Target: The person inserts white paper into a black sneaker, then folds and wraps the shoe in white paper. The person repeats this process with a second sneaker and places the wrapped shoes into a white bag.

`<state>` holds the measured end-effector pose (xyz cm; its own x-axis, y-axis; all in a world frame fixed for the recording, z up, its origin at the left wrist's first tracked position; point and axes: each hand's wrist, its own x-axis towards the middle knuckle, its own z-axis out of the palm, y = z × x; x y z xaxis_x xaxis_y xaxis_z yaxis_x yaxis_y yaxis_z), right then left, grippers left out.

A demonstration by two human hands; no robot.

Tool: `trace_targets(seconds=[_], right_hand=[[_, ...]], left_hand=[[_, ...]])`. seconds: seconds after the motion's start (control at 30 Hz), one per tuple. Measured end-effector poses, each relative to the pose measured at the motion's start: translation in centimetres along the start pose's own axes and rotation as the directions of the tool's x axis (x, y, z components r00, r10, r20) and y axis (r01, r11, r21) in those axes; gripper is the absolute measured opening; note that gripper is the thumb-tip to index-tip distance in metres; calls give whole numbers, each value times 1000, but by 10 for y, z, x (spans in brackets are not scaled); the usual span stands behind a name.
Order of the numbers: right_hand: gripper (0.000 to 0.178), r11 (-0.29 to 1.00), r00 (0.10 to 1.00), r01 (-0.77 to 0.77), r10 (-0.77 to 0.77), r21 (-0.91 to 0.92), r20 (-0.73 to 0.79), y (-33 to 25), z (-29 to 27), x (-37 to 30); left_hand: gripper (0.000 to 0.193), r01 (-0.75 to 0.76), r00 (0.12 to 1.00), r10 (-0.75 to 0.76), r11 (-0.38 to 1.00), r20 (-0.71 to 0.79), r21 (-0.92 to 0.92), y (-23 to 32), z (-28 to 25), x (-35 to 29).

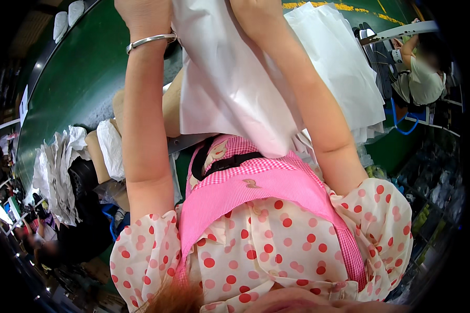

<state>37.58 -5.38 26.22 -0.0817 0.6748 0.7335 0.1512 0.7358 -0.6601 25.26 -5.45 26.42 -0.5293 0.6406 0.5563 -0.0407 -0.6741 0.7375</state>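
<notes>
A large white paper sheet [230, 78] hangs in folds between my forearms, its lower end over the pink apron. My left hand [143, 15] is at the top edge, close to the sheet's left side, and a silver bangle sits on that wrist. On the sheet's other side is my right hand [256, 18], its wrist against the paper. The frame cuts off the fingers of both hands, so their grip does not show. To the right of my right forearm lies a stack of white paper sheets [339, 73].
A green work surface [73, 78] spreads to the left, with crumpled white paper [60, 172] hanging along its near edge. Two white wrapped bundles [68, 20] lie at the far left. Black sandals [376, 62] stand beyond the stack. Another person [420, 78] sits at the right.
</notes>
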Motion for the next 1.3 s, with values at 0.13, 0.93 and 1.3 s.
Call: trace_targets(seconds=[0.13,0.93,1.3], right_hand=[[37,965,957,-254,260,-64,126,13,-11,-17],[44,820,943,-316,329,478,58,47,-27,13],[38,864,960,-265,279,429,31,49,-23,14]], left_hand=[[34,-10,998,-6,961,55,276,-6,-7,-3],[23,393,819,-541,771,190,501,-64,-46,-98],[52,794,607,-722,571,333,-209,-18,-29,-89]])
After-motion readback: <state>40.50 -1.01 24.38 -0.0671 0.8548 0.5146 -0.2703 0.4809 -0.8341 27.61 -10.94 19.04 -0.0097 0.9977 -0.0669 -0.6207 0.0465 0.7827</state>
